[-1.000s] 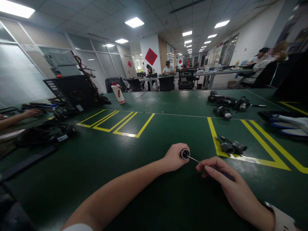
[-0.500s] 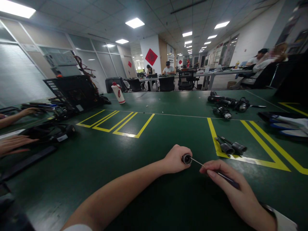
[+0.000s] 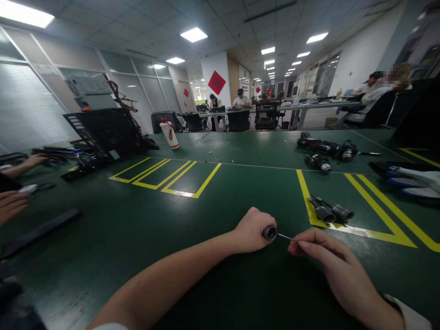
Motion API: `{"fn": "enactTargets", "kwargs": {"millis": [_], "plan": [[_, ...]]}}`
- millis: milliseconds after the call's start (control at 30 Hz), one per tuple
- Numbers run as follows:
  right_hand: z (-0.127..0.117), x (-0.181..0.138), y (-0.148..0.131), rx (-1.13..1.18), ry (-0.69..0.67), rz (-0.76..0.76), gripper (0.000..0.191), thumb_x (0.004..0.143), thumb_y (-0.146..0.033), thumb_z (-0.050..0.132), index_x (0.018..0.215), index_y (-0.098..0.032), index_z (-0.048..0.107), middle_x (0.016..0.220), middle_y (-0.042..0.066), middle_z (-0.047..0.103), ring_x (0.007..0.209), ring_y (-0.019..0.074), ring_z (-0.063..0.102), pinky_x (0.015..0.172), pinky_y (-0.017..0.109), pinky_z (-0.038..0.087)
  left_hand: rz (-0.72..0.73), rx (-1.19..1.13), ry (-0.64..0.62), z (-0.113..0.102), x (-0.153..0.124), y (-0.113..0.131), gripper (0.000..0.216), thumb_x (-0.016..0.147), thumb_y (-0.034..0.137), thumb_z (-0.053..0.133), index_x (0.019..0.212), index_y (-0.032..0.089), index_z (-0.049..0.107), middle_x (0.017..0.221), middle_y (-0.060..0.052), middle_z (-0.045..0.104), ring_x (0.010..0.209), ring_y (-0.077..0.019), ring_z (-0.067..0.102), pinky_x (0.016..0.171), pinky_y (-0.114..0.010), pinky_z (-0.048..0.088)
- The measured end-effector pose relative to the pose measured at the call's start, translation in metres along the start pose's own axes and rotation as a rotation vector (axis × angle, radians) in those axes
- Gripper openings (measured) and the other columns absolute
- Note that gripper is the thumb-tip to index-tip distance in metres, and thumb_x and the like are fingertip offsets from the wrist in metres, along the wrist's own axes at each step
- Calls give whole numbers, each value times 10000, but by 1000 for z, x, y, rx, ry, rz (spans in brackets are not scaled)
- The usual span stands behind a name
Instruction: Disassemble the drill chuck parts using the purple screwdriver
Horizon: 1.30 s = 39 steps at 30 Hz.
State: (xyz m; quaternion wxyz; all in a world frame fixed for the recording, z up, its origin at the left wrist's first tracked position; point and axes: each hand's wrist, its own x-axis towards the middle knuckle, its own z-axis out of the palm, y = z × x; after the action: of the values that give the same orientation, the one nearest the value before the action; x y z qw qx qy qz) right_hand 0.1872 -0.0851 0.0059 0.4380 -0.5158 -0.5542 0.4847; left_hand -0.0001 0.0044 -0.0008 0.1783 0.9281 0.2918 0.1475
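Note:
My left hand (image 3: 253,230) is closed around a short dark cylindrical part (image 3: 269,233), its hollow round end facing me and to the right. In my right hand (image 3: 332,256), thumb and fingers pinch a slim screwdriver (image 3: 285,237). Its thin metal shaft points left, with the tip at the right rim of the cylindrical part; I cannot tell whether they touch. The screwdriver's handle is hidden by the fingers. Beyond my right hand, two similar dark cylindrical parts with thin stems (image 3: 323,213) (image 3: 343,212) lie inside yellow tape.
Black-and-silver devices (image 3: 319,162) lie at the back right, near blue-and-white items (image 3: 412,181). A white bottle with a red lid (image 3: 169,134) stands far left of centre, beside black equipment (image 3: 106,135). Another person's hands (image 3: 13,204) are at the left edge, near a dark bar (image 3: 41,231).
My right hand has shifted slightly right and down, and the screwdriver's handle has gone out of sight. The cylindrical part has turned a little. At left, the other person's black item has moved away.

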Motion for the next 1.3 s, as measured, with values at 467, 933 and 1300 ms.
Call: {"fn": "enactTargets", "kwargs": {"millis": [467,933,1300], "plan": [[6,-12,-3,-279,10,-148,236,819,-393,509,754,-231,669,783,47,679,776,240,627,682,351,461,2,-31,76,5,-1,-3,115,727,204,647,760,168,543,744,42,580,742,-119,554,772,-282,346],[7,-2,-2,288,41,63,201,766,-389,606,758,-205,689,789,52,694,804,232,623,749,370,471,-29,-300,134,7,1,-12,154,781,262,624,748,152,522,744,20,564,669,-97,540,654,-220,401],[6,-9,-4,-168,2,-74,236,810,-400,540,763,-215,680,803,51,697,798,237,635,704,347,480,22,-7,59,4,-1,-4,84,772,203,614,797,170,541,787,25,601,786,-129,566,786,-278,353]]}}
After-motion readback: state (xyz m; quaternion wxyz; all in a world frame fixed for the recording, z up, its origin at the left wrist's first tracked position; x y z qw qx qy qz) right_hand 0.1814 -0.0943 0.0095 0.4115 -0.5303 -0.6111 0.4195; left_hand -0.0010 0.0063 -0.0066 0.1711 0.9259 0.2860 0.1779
